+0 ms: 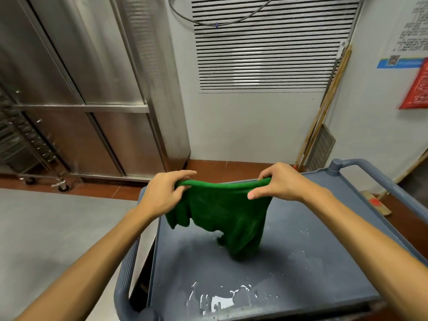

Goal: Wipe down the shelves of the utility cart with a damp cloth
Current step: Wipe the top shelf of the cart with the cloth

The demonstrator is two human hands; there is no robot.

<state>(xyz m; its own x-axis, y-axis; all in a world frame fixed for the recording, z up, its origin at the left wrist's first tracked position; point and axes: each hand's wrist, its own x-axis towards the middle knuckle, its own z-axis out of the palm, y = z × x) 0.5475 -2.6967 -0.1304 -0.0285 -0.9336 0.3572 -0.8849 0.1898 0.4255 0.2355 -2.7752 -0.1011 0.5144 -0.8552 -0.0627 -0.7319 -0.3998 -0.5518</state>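
A green cloth (222, 214) hangs stretched between my two hands above the top shelf (312, 230) of a blue-grey utility cart. My left hand (164, 193) pinches the cloth's upper left corner. The upper right corner is gripped by my right hand (278, 184). The cloth's lower end droops and touches the shelf near its middle. Water droplets and a small puddle (220, 297) lie on the near part of the shelf.
The cart's handle (361, 165) rises at the far right corner. Stainless cabinets (97, 89) stand to the left, with a wheeled rack (30, 149) beside them. Wooden broom handles (324, 107) lean on the white wall by a louvred vent (266, 47).
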